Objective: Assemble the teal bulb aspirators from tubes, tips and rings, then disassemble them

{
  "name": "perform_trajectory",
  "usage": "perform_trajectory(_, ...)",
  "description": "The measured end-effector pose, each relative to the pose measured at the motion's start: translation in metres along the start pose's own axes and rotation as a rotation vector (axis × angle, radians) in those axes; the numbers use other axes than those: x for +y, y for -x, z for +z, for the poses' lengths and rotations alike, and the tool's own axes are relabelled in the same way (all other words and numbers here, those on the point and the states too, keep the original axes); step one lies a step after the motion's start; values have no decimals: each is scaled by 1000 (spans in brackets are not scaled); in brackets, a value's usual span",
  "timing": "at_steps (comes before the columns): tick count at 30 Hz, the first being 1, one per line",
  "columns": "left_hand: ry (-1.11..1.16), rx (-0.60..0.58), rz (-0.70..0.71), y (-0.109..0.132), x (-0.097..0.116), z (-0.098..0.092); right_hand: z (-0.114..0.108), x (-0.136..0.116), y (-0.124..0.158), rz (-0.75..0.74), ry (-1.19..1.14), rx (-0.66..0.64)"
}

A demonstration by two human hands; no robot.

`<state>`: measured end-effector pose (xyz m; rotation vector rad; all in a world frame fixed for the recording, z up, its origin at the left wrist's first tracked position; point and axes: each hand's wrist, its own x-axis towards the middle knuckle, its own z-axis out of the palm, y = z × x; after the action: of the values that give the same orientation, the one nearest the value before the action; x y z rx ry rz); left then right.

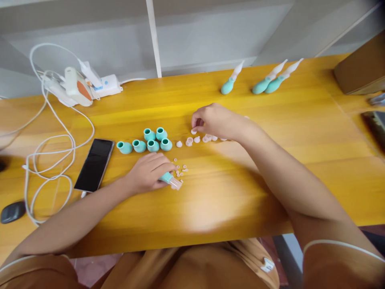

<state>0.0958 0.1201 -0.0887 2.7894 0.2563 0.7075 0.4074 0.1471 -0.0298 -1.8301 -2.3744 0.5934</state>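
My left hand (pixel 152 172) is wrapped round a teal squeeze bulb (pixel 165 177) with a clear collar (pixel 175 183) on its end, low over the wood. Farther up, my right hand (pixel 210 118) pinches a small pale cap (pixel 193 131) at the row of similar translucent pieces (pixel 189 141); part of that row is behind the hand and wrist. Beyond my left hand stand several teal bulbs (pixel 153 145) with open necks. Tiny pale rings (pixel 178 174) lie scattered beside the held bulb.
Three teal bulbs with white pointed tips (pixel 228 85) lie at the back. On the left are a phone (pixel 94 165), looped white cables (pixel 73 148), a power strip (pixel 110 85) and a black mouse-like object (pixel 13 212). A brown box (pixel 361 66) stands at the back right.
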Motion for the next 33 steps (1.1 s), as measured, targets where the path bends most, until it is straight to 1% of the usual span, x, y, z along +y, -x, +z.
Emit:
perform_trajectory(6, -23, 113, -33, -1, 5, -2, -2, -7, 2, -52, 42, 17)
perform_trajectory(11, 36, 166, -25, 0, 6, -3, 2, -4, 0, -87, 44, 56)
perform_trajectory(15, 17, 223, -38, -1, 4, -1, -1, -4, 5, -92, 68, 44)
perform_trajectory(17, 11, 256, -43, -2, 5, -1, -6, -12, 13, -72, 115, 122)
perform_trajectory(19, 13, 294, -47, -2, 6, 0, -12, -27, 25, -68, 119, 227)
perform_trajectory(20, 17, 313, -60, -2, 7, -1, -14, -37, 31, -92, 74, 236)
perform_trajectory(21, 22, 337, -83, -3, 8, -2, -15, -48, 38, -135, -12, 212)
perform_trajectory(23, 27, 388, -144, -3, 11, -4, -12, -70, 48, -226, -211, 86)
perform_trajectory(24, 25, 406, -170, -4, 13, -6, -8, -80, 52, -241, -266, 69)
perform_trajectory(26, 25, 416, -203, -6, 16, -10, 4, -94, 55, -243, -315, 124)
perform_trajectory(28, 77, 391, -224, -8, 20, -14, 16, -100, 55, -263, -415, 180)
perform_trajectory(29, 134, 377, -234, -9, 22, -16, 21, -100, 54, -287, -502, 182)
perform_trajectory(31, 296, 360, -256, -11, 26, -21, 26, -99, 54, -339, -712, 133)
perform_trajectory(33, 482, 341, -280, -13, 31, -26, 27, -98, 54, -374, -910, 26)
